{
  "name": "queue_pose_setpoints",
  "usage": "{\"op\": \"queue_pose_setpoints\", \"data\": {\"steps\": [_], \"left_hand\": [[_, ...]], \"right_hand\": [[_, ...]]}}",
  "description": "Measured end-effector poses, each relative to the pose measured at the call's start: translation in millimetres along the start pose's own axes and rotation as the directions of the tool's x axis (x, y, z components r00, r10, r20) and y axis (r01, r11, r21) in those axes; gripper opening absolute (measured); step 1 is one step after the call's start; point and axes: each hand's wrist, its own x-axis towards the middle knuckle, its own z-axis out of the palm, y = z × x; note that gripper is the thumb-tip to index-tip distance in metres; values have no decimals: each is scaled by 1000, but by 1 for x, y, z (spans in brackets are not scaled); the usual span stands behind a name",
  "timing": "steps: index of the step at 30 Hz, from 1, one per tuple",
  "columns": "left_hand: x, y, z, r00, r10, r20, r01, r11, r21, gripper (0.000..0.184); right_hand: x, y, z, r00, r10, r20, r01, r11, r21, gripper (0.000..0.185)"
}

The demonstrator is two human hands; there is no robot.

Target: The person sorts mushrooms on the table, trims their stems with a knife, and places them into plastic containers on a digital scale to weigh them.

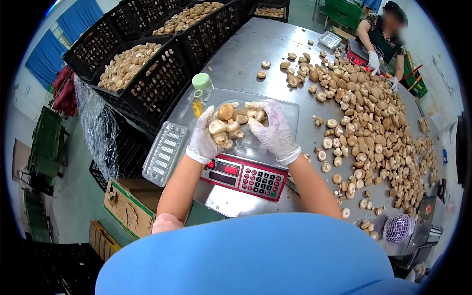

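My left hand point(202, 140), in a thin white glove, is cupped around a cluster of shiitake mushrooms point(226, 126). From the other side my right hand point(273, 129), gloved the same way, has its thumb and fingers curled round more mushrooms point(255, 115) of that cluster. Both hands are above the clear-covered pan of a red digital scale point(239, 175), whose lit display reads 0.00. Clear plastic, perhaps a container, shows beneath the mushrooms; its shape is partly hidden. To the left of the scale is an empty clear plastic tray point(166, 153).
A wide pile of mushrooms point(378, 123) covers the right of the metal table point(236, 59). A green-lidded jar point(202, 84) stands behind the scale. Black crates point(147, 88) of mushrooms line the left. A gloved co-worker point(383, 37) is at the far right, near another scale.
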Motion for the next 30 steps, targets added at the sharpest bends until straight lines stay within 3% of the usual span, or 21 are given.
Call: {"op": "queue_pose_setpoints", "data": {"steps": [1, 3, 5, 6, 7, 9, 10, 13, 14, 18, 20, 21, 22, 23, 24, 25, 26, 27, 28, 29, 30], "left_hand": [[2, 0, -3, 995, 4, 98, -1, 999, -36, 64], [-1, -2, 14, 999, 44, 24, -43, 999, -12, 62], [-2, -4, 16, 995, 88, -52, -87, 996, 14, 61], [-1, -6, 11, 995, 96, -11, -97, 990, -102, 61], [1, -7, 7, 994, 108, 31, -99, 971, -217, 61], [3, -13, 17, 992, 126, -23, -128, 965, -228, 61], [3, -18, 24, 984, 169, -52, -176, 963, -204, 61], [2, -25, 35, 969, 233, -81, -243, 957, -156, 61], [2, -26, 36, 968, 227, -107, -241, 960, -145, 62], [2, -27, 29, 959, 247, -139, -260, 962, -84, 63], [2, -25, 29, 954, 260, -147, -276, 955, -105, 62], [3, -22, 30, 949, 275, -155, -295, 947, -126, 62], [3, -17, 33, 940, 291, -177, -312, 944, -110, 56], [3, -13, 28, 941, 290, -176, -312, 944, -111, 56], [4, -10, 20, 920, 335, -203, -319, 942, 108, 52], [5, -7, 12, 902, 376, -213, -299, 899, 319, 48], [5, -3, 6, 893, 413, -180, -279, 821, 498, 40], [2, -1, 22, 840, 474, -264, -120, 638, 761, 39], [3, -2, 13, 816, 573, -74, -88, 250, 964, 40], [5, -3, 5, 796, 584, 157, -53, -191, 980, 41], [4, -4, 10, 835, 521, 180, 27, -364, 931, 42]], "right_hand": [[-1, -3, -2, 998, 63, -19, -60, 991, 116, 30], [0, -20, -8, 992, 126, -28, -116, 966, 232, 27], [2, -39, -14, 841, 443, 311, -541, 678, 497, 24], [-5, -31, 0, 932, 296, 210, -362, 797, 483, 28], [-13, -27, 7, 932, 296, 210, -363, 797, 483, 28], [-18, -37, 17, 979, 146, 143, -173, 965, 197, 33], [-19, -30, 28, 999, -32, 37, 31, 999, 26, 39], [-24, -24, 36, 996, -85, 31, 88, 991, -101, 44], [-25, -23, 34, 994, -22, 105, 35, 992, -120, 48], [-26, -18, 28, 992, -43, 118, 46, 999, -26, 45], [-31, -8, 25, 986, 53, 158, -96, 955, 282, 38], [-27, -18, 10, 986, 53, 157, -96, 955, 281, 38], [-23, -30, -13, 879, 337, 338, -451, 818, 356, 35], [-21, -36, -30, 656, 541, 526, -747, 564, 351, 33], [-25, -27, -35, 598, 561, 572, -801, 452, 393, 37], [-30, -23, -39, 598, 573, 560, -801, 450, 394, 37], [-36, -20, -46, 605, 529, 595, -787, 286, 546, 41], [-45, -16, -53, 626, 483, 612, -735, 105, 669, 45], [-52, -3, -56, 635, 444, 632, -727, 68, 683, 48], [-57, -1, -60, 641, 470, 607, -713, 73, 697, 48], [-61, 0, -61, 650, 454, 610, -687, 7, 727, 49]]}}
